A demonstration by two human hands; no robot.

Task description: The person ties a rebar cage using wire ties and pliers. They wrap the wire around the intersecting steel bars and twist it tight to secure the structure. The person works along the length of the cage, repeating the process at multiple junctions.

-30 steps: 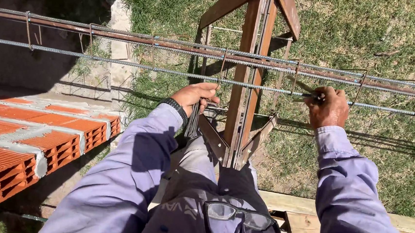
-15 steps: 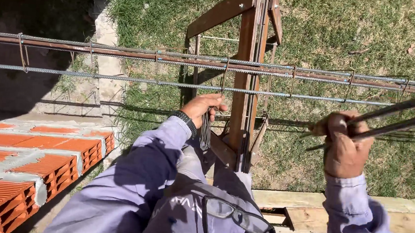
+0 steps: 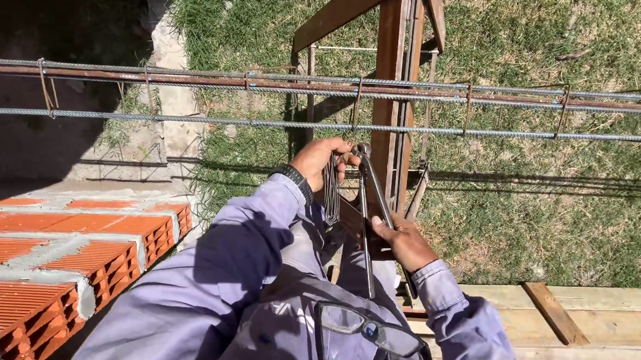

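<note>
Closest to the camera, a pair of glasses (image 3: 370, 330) hung from the chest of the person's pale blue work jacket, both sleeves reaching forward and down.

The right hand (image 3: 404, 241) had come down. Half a second before it had been up at the level of the bars, fist wrapped round a dark rod that slanted off to the right; now it sat low and close to the body, fingers curled round the long handles of a pair of steel pincers (image 3: 370, 206), whose head pointed up toward the other hand. The rod it had gripped was no longer in it.

The left hand (image 3: 325, 161) had hardly shifted. It stayed just below the nearest bar, fingers closed on a hank of thin tie wire (image 3: 330, 192) that drooped from the palm down over the knee, the fingertips touching or almost touching the pincer head; I could not tell which.

So the two hands, well apart a moment ago, had met in front of the rusty steel trestle (image 3: 386, 94), wire and cutting tool together, which looked to me like wire being handled at the pincers rather than bars being moved.

Beyond them the long rebar cage (image 3: 192, 78) ran straight across the view, its stirrups hooked over the rods. A stack of orange hollow bricks (image 3: 44, 258) stood at the left, wooden planks (image 3: 596, 327) lay at the right, and sunlit grass (image 3: 543, 218) spread behind.
</note>
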